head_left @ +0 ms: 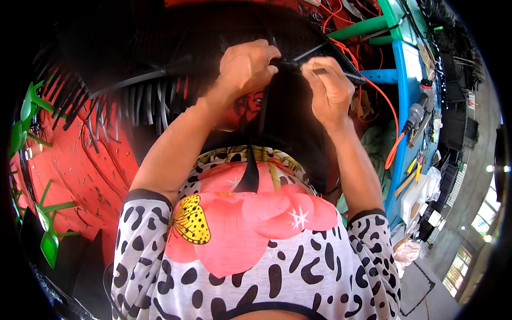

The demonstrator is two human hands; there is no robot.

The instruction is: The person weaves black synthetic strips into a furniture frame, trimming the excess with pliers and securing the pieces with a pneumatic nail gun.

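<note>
A dark woven piece of flat black strips (154, 104) spreads in front of me, many loose ends hanging along its near left edge. My left hand (246, 65) is closed at its near edge, fingers curled and thumb against them; a black strip seems to run from its fingertips toward the right. My right hand (329, 93), a little to the right, is pinched shut on a black strip that shows between thumb and fingers. Deep shadow hides much of the weave between the two hands. One pointed black strip end (249, 173) stands up against my shirt.
To the right, a blue table (393, 128) carries a grey power tool (413, 114) with an orange cord (392, 106), yellow-handled tools and white plastic. Green stool legs (365, 28) stand at the upper right. Green upturned stools (49, 240) and red floor sheeting (80, 160) lie left.
</note>
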